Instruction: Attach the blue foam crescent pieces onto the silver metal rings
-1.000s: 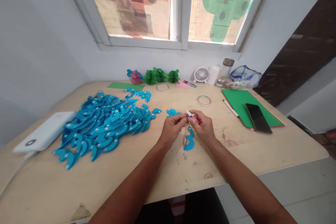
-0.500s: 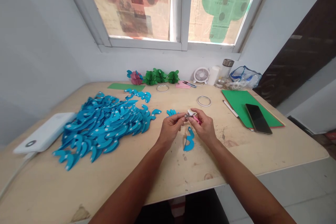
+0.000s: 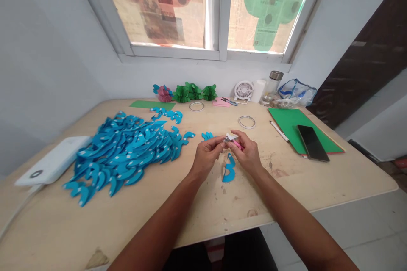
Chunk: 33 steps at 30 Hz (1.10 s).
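Observation:
My right hand [image 3: 249, 152] is closed on a small pink-handled tool [image 3: 238, 145] with a grey metal end. A crumpled white piece, like paper or tape [image 3: 232, 136], shows between the fingertips of both hands. My left hand [image 3: 207, 156] is pinched shut against the metal end; what its fingers hold is too small to make out. Just below the hands, a curved blue paper cut-out [image 3: 229, 169] lies on the table. Several more blue pieces [image 3: 208, 136] lie behind my left hand, partly hidden by it.
A large heap of blue cut-outs with white squares [image 3: 127, 148] covers the left, beside a white power bank [image 3: 54, 161]. Tape rolls [image 3: 247, 122], green paper crafts [image 3: 193, 92] and a small fan [image 3: 244, 91] stand farther back. A phone [image 3: 313, 143] rests on green sheets [image 3: 286, 125] at right.
Both hands stay in nearly the same place. The white piece between the fingertips has shifted slightly; the things on the table have not moved.

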Motion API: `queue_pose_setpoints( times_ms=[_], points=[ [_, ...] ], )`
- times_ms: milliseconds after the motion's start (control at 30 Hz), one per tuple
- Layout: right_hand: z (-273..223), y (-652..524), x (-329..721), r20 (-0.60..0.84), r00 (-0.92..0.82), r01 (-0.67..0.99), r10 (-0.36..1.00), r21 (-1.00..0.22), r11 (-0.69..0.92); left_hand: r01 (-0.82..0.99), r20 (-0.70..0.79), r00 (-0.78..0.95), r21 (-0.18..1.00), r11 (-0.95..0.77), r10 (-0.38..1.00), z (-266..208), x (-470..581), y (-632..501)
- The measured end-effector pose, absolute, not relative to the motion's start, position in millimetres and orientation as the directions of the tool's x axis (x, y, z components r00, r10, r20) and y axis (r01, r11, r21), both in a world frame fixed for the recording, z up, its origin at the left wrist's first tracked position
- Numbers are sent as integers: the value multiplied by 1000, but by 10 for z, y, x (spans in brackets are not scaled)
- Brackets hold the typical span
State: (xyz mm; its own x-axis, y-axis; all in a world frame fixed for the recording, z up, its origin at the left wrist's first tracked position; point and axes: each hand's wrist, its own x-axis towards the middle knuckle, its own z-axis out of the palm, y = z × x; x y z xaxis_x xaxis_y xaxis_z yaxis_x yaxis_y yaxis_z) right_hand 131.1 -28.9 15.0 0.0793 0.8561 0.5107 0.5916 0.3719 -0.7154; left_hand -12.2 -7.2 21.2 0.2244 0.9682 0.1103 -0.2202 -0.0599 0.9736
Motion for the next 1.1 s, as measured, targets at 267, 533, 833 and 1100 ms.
queue_pose_setpoints(
  times_ms=[267, 533, 833, 1100],
  points=[
    [145, -288, 1308, 506, 78, 586, 859, -720, 371, -222, 114, 211, 973, -66, 971, 195, -116, -71],
    [157, -294, 1302, 507, 93, 581, 857, -727, 367, -232, 111, 198, 971, -64, 974, 188, -117, -61],
    [152, -288, 1307, 511, 102, 555, 853, -741, 377, -233, 87, 165, 971, -47, 982, 204, -109, -65],
    [160, -291, 1305, 514, 105, 558, 852, -739, 377, -285, 105, 159, 957, -57, 982, 209, -110, -77]
  ],
)
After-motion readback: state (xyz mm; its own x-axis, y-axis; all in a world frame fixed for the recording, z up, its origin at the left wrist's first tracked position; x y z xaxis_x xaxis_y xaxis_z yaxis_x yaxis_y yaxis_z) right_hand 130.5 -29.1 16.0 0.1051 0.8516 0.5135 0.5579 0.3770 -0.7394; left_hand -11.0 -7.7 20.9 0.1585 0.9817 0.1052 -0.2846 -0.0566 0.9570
